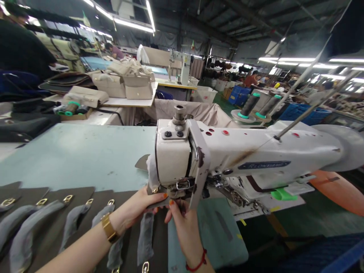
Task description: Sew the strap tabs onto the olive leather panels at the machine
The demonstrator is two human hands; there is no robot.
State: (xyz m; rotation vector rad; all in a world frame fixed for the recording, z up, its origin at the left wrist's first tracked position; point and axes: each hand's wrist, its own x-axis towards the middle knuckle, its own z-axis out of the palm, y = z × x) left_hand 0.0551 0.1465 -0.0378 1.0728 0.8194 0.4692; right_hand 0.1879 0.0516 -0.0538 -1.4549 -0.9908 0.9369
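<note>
A white sewing machine [173, 151] stands before me, and both my hands are close under its head. My left hand [140, 206], with a gold watch on its wrist, pinches a dark grey-brown leather piece [157, 206] near the needle area. Opposite it, my right hand [182, 223], with a red cord bracelet, has thumb and fingers closed on the near edge of the same piece. A plastic-wrapped strap [152, 172] with a gold buckle rises beside the machine head. The needle is hidden.
Several dark leather panels [82, 197] with wrapped straps and gold buckles overlap along the pale blue-green table [85, 151]. Black thread cones [250, 105] stand behind the machine. Beige bags [138, 86] are piled on a further table. Other people sit at work in the background.
</note>
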